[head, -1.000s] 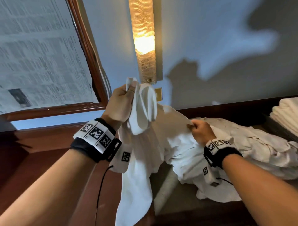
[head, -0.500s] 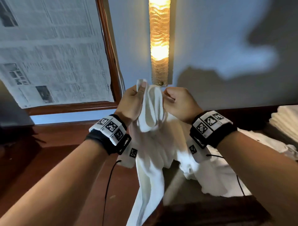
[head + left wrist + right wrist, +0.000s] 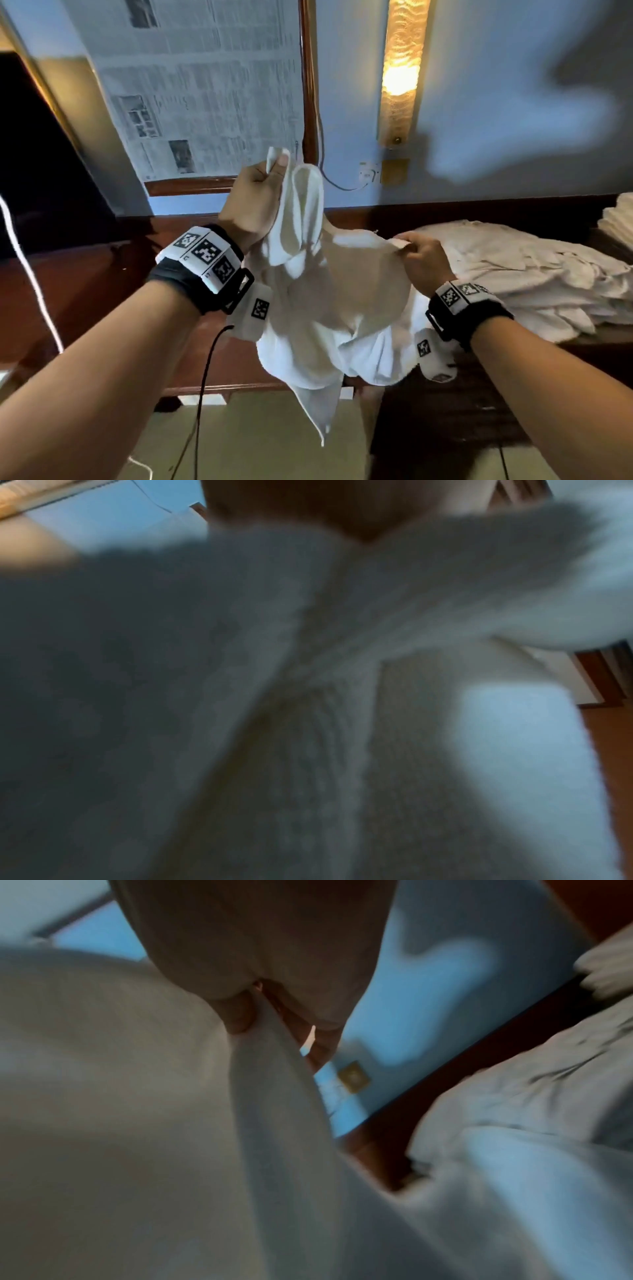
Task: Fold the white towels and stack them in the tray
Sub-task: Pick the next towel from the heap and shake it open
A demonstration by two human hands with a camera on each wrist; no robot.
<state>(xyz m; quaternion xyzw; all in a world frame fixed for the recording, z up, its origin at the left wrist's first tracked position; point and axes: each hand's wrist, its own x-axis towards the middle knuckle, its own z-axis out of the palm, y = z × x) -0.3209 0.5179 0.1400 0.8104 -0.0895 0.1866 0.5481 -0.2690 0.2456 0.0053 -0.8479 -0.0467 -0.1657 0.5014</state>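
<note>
Both forearms are bare, with no sleeves. Each wrist wears a black strap (image 3: pixel 191 284) carrying white blocks printed with black square-patterned markers (image 3: pixel 206 251); a thin black cable (image 3: pixel 202 394) hangs from the left strap's white camera housing (image 3: pixel 255 311)

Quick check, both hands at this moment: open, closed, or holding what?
Left hand: closed, gripping a bunched corner of the white towel, raised.
Right hand: closed, pinching another edge of the same towel, lower and to the right.

newspaper (image 3: pixel 205 85) print too small to read, wrist bands (image 3: pixel 205 253) carry coded squares only
</note>
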